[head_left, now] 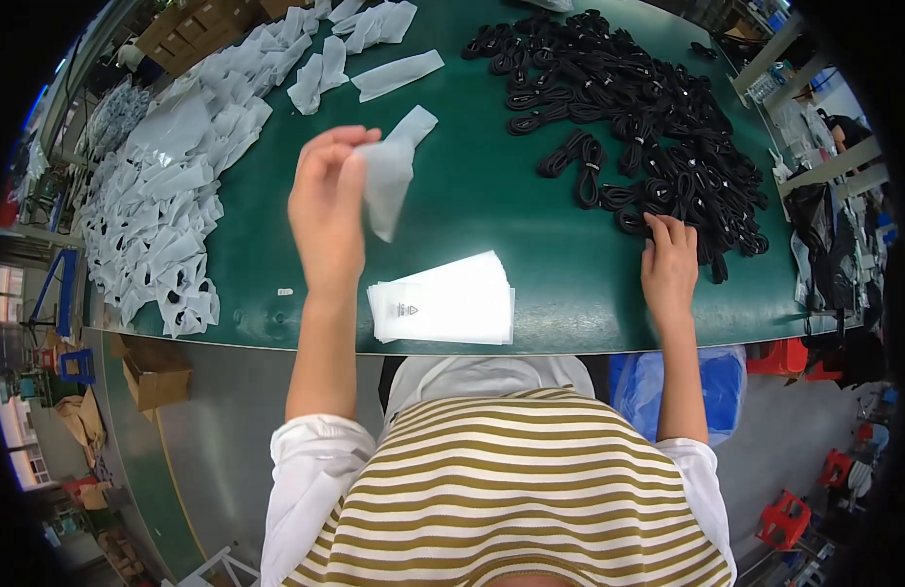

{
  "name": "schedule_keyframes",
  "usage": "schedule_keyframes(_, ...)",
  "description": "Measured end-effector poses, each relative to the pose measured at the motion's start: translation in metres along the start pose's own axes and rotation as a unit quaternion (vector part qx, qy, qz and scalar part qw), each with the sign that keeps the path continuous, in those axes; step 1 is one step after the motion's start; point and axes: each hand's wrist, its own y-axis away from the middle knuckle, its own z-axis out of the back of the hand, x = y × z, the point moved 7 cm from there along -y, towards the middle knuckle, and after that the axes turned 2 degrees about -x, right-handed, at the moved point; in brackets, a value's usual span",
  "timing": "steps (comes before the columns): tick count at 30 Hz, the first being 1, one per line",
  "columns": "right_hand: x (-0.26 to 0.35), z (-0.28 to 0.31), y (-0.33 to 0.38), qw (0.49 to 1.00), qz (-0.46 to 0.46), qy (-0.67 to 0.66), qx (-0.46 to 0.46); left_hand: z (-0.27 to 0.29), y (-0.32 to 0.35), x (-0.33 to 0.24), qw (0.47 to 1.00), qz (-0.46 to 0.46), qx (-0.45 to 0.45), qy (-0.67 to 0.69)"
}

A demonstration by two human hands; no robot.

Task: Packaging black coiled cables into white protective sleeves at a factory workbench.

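Observation:
My left hand [332, 201] is raised above the table, its thumb and fingers closed on the edge of a frosted white plastic bag [386, 186]. The bag hangs to the right of the fingers and looks slightly blurred. My right hand [671, 262] rests at the near edge of a large pile of bundled black cables [658, 117]. Its fingers are bent and apart, with the fingertips at a black cable bundle [629, 222]. Between my forearms, a fanned stack of flat white bags [442, 301] lies at the table's front edge.
A heap of filled white bags [169, 210] covers the left of the green table [491, 210]. Several more bags, including a single filled bag [398, 76], lie toward the back. A blue bin [702, 391] with a plastic liner stands below the right front edge.

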Motion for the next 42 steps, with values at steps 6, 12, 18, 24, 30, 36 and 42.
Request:
schedule_keyframes(6,-0.015,-0.013,0.010,0.991,-0.001,0.087,0.098,-0.041,0.031,0.016,0.924,-0.125,0.082,-0.351)
schedule_keyframes(12,0.004,-0.021,0.019,0.980,-0.064,-0.160,0.098,-0.077,0.124,0.046,0.885,-0.105,0.301,-0.340)
schedule_keyframes(18,0.054,-0.043,0.049,0.681,-0.347,-0.583,0.275,-0.079,0.136,0.056,0.886,-0.088,0.276,-0.361)
schedule_keyframes(24,0.088,-0.001,0.038,0.887,-0.041,-0.385,0.250,-0.067,0.135,0.066,0.924,0.037,0.230,-0.304)
schedule_keyframes(30,0.097,0.008,0.037,0.932,0.040,-0.294,0.207,-0.074,0.137,0.053,0.903,-0.082,0.233,-0.352)
schedule_keyframes(36,0.093,0.007,0.045,0.937,0.026,-0.315,0.152,-0.079,0.143,0.051,0.863,-0.128,0.253,-0.417)
schedule_keyframes(42,0.100,0.012,0.047,0.954,0.108,-0.243,0.139,-0.069,0.135,0.055,0.919,-0.027,0.206,-0.333)
